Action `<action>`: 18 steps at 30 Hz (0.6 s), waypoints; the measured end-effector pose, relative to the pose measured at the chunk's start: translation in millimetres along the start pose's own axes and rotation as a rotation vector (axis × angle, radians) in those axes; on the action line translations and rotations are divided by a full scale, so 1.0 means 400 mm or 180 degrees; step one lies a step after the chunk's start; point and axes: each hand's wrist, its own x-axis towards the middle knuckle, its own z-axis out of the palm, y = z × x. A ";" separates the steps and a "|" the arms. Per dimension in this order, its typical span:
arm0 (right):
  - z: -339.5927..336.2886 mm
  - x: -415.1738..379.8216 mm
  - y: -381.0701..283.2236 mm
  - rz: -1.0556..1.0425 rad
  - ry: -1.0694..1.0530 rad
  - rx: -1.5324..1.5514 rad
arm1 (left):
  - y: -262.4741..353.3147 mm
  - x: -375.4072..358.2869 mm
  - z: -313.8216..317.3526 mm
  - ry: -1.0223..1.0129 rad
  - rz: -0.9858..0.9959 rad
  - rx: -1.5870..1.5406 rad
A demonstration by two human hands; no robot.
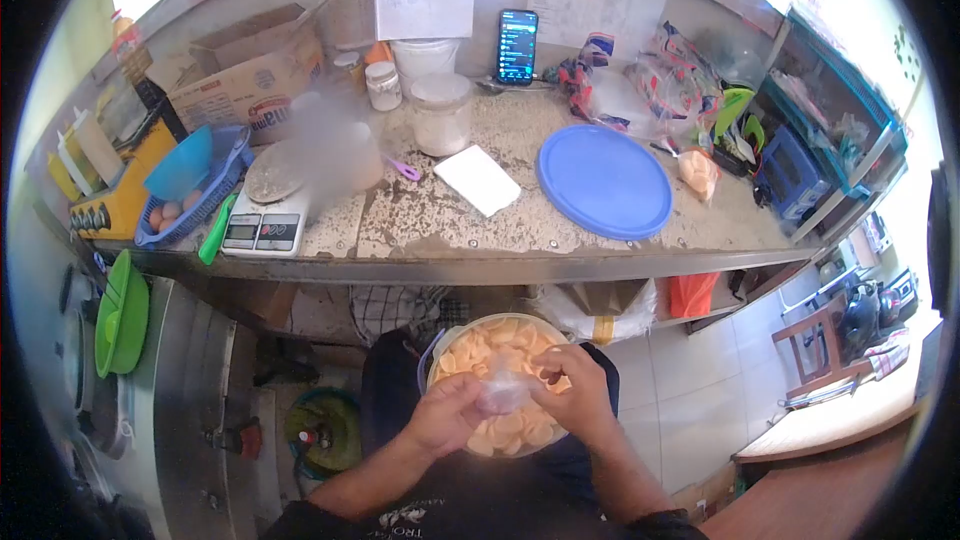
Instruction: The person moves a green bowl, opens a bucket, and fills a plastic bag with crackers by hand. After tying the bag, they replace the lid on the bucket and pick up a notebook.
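Observation:
A round tub [433,365] full of pale orange chips [485,345] rests on my lap, below the counter's front edge. Over the chips, a small clear plastic bag [503,393] is held between my hands. My left hand [445,414] pinches the bag's left side between thumb and fingers. On the other side, my right hand [578,395] has curled fingers and its thumb against the bag. Glare and the clear film hide whether anything is inside the bag.
On the counter are a blue round lid [606,182], a white sheet [478,180], a kitchen scale [262,230], a lidded jar [441,115], a propped phone [517,46] and a filled bag [698,175]. A blue basket [205,195] holds eggs. Below left stands a green basin [325,430].

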 end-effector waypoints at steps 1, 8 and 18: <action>-0.021 0.020 -0.019 0.0182 -0.0228 0.0436 | 0.005 0.002 -0.010 -0.0004 -0.0002 0.0002; -0.134 0.061 -0.162 0.0038 0.0142 0.2017 | 0.063 -0.012 0.033 0.0335 0.0259 0.0857; -0.214 0.103 -0.382 -0.2136 0.0123 0.2641 | 0.056 -0.024 -0.012 0.0651 0.0648 0.1279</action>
